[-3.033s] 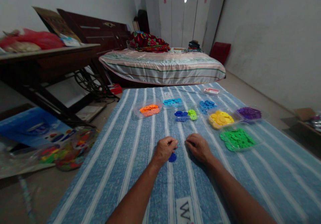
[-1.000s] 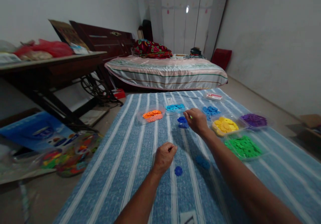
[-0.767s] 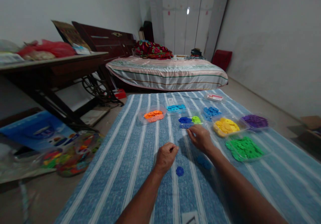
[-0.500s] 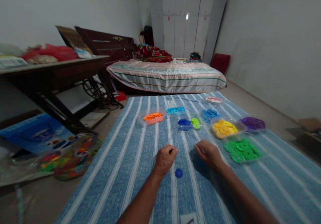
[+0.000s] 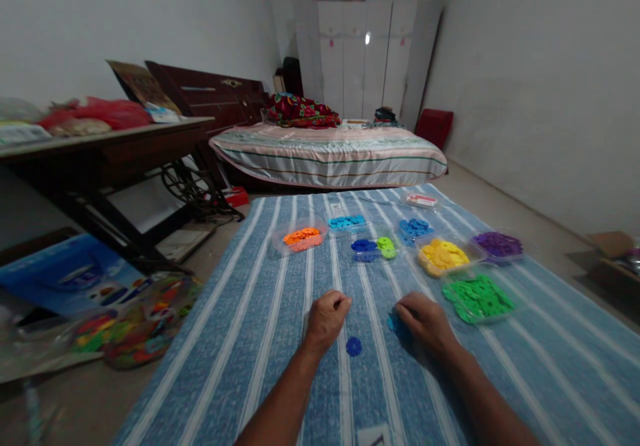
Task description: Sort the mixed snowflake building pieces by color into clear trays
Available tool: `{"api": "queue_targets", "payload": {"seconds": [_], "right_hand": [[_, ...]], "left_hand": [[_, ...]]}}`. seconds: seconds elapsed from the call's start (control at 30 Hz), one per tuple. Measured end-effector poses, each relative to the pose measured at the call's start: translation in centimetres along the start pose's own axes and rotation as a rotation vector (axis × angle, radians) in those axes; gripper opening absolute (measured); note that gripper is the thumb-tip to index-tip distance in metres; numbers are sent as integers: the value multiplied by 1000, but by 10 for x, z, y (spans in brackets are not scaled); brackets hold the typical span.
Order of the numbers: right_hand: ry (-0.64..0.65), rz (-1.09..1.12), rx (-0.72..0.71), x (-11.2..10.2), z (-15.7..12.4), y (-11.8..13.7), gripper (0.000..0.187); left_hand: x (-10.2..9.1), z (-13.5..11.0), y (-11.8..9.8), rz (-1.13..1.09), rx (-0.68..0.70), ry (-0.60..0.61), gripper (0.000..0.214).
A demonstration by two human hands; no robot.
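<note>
Facing far bed across striped cloth: left hand curled, right hand now withdrawn to light-blue pieces, grips unclear.

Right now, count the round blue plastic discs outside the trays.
At least 2: one dark blue disc near the bare left hand; one lighter blue disc at the bare right hand, which may hide more.

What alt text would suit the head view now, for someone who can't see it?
The left hand, curled, and the right hand, partly covering at least one lighter blue piece, lie either side of a lone dark blue disc on a blue striped cloth. Beyond them, clear trays hold coloured pieces; a bed stands farther back.
</note>
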State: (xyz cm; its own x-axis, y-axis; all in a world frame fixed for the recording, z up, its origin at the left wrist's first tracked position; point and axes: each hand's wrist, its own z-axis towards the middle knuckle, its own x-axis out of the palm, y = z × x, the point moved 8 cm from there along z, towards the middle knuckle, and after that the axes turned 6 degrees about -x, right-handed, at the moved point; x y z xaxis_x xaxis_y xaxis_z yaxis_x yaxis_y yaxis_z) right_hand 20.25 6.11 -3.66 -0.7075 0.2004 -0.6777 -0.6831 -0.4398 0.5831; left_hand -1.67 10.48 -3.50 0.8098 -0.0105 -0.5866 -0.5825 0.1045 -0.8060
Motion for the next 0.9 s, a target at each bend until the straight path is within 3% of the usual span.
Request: {"api": "queue_targets", "payload": {"seconds": [0.27,0.9], "right_hand": [[119,14,-7,6,0,-2,25],[173,160,34,0,2,-1,17]], "left_hand": [[-3,-1,-3,2,-2,-7,28],[-1,-1,-1,18,-1,7,28]]}}
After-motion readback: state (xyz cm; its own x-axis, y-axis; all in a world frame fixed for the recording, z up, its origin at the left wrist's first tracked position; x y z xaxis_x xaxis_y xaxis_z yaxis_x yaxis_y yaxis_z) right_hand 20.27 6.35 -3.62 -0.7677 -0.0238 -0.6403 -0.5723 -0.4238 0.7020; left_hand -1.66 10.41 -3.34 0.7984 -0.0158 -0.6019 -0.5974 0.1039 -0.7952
